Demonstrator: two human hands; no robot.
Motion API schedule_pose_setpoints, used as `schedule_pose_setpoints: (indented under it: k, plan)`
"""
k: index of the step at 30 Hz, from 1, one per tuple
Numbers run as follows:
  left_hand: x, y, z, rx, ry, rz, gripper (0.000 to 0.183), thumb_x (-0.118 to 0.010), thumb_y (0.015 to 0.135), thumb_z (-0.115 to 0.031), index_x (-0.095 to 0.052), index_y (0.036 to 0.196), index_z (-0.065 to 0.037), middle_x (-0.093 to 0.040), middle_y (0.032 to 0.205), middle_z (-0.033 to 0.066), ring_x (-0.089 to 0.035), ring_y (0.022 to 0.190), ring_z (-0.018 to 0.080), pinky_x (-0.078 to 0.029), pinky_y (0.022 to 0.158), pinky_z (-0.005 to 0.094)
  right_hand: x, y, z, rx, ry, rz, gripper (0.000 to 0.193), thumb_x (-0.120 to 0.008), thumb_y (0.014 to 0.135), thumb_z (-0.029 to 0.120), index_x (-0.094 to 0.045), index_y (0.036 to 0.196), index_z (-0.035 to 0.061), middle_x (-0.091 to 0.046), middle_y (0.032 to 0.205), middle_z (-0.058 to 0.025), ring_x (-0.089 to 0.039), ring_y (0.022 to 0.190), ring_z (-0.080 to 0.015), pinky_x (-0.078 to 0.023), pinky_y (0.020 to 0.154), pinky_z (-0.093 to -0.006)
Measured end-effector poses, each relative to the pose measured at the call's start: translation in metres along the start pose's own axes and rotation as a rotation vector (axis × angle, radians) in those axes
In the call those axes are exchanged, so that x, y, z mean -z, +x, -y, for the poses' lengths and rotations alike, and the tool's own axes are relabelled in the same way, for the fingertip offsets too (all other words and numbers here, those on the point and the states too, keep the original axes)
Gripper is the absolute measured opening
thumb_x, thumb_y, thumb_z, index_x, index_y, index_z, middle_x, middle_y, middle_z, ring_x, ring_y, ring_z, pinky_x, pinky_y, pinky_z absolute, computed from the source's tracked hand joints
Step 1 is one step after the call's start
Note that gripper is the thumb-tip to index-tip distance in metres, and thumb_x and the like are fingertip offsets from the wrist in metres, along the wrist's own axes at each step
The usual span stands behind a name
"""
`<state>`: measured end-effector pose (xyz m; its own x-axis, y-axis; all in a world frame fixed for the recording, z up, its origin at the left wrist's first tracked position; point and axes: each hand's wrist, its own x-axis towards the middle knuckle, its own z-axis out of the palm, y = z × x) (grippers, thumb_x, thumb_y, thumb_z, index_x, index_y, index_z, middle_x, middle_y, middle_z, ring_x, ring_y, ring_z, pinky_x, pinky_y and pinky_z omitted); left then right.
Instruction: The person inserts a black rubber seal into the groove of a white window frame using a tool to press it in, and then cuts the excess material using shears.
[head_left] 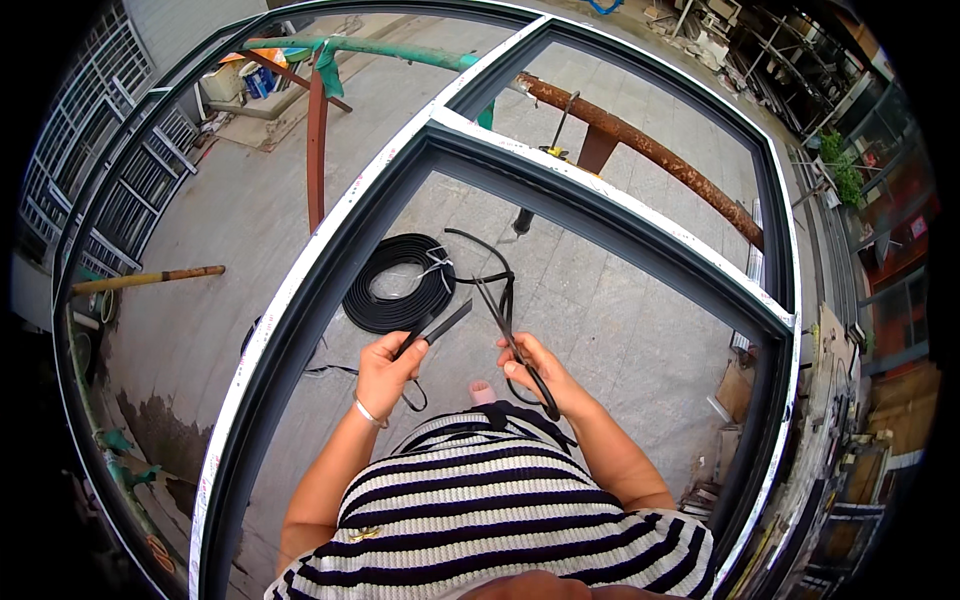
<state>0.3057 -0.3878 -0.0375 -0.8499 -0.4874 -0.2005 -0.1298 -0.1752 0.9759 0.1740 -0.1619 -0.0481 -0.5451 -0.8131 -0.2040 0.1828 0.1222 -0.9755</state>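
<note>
My left hand [384, 372] is closed around a flat black rubber strip [452, 322], whose end sticks out toward the middle. A loop of strip hangs below that hand. In my right hand [545, 375] is a pair of scissors [540, 385] with dark handles, its blades pointing up and away from me. The blade tips are close to the strip's end but look apart from it. Past my hands, a coil of black rubber strip [362, 290], tied with pale string, lies on the paved ground, with a loose length curving off to its right.
A large white and dark grey window frame [640, 230] surrounds me. It rests on a rusty pipe [650, 150] and a green pipe [400, 49]. A dark tool with yellow parts [556, 152] is by the crossbar. Metal grilles [150, 190] stand at left; scrap lies at right.
</note>
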Motion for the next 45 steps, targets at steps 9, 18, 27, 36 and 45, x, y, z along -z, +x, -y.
schedule_pose_setpoints:
  k: [9, 18, 27, 36, 45]
  plan:
    - [0.009, -0.006, 0.003, 0.026, 0.033, -0.039, 0.015, -0.07, 0.087, -0.016, -0.067, 0.082, -0.002, -0.053, 0.061, -0.0057, -0.044, 0.054, 0.0022, -0.032, 0.049, 0.0197, -0.015, 0.014, -0.002, 0.027, 0.023, 0.118, 0.035, -0.064, 0.093, 0.03, -0.057, 0.113, 0.0019, -0.054, 0.088, 0.0035, -0.05, 0.08, -0.005, -0.042, 0.074, -0.0214]
    - [0.007, -0.004, 0.003, 0.044, 0.03, -0.037, 0.015, -0.07, 0.086, -0.014, -0.066, 0.078, -0.003, -0.052, 0.06, -0.0057, -0.043, 0.053, 0.0023, -0.031, 0.048, 0.02, -0.009, 0.013, -0.003, 0.015, 0.018, 0.091, 0.042, -0.067, 0.091, 0.035, -0.059, 0.114, 0.0005, -0.055, 0.083, 0.0037, -0.048, 0.074, -0.0045, -0.041, 0.068, -0.0207]
    - [0.008, -0.003, 0.005, 0.068, 0.009, -0.028, 0.014, -0.069, 0.087, -0.014, -0.066, 0.079, -0.003, -0.052, 0.059, -0.005, -0.042, 0.052, 0.0024, -0.031, 0.048, 0.0202, -0.013, 0.008, 0.005, -0.08, 0.019, 0.026, 0.037, -0.068, 0.091, 0.03, -0.062, 0.11, -0.0004, -0.053, 0.075, 0.0041, -0.045, 0.067, -0.0032, -0.037, 0.06, -0.0191]
    - [-0.002, 0.005, 0.003, 0.037, 0.043, 0.031, 0.014, -0.065, 0.091, -0.017, -0.064, 0.087, -0.004, -0.052, 0.062, -0.0052, -0.041, 0.05, 0.0019, -0.028, 0.045, 0.0197, 0.021, -0.044, 0.049, 0.101, -0.438, -0.833, 0.039, -0.08, 0.078, 0.014, -0.062, 0.109, -0.0007, -0.051, 0.067, 0.0018, -0.047, 0.062, -0.0071, -0.04, 0.055, -0.0235]
    - [0.002, 0.02, 0.04, 0.011, -0.001, 0.101, 0.014, -0.061, 0.093, -0.017, -0.061, 0.083, -0.008, -0.05, 0.059, -0.0051, -0.04, 0.05, 0.0017, -0.028, 0.046, 0.0184, 0.222, -0.211, 0.149, -0.239, -1.368, -1.762, 0.042, -0.071, 0.077, 0.011, -0.063, 0.118, 0.0039, -0.066, 0.098, -0.0248, -0.062, 0.097, -0.0399, -0.049, 0.085, -0.0453]
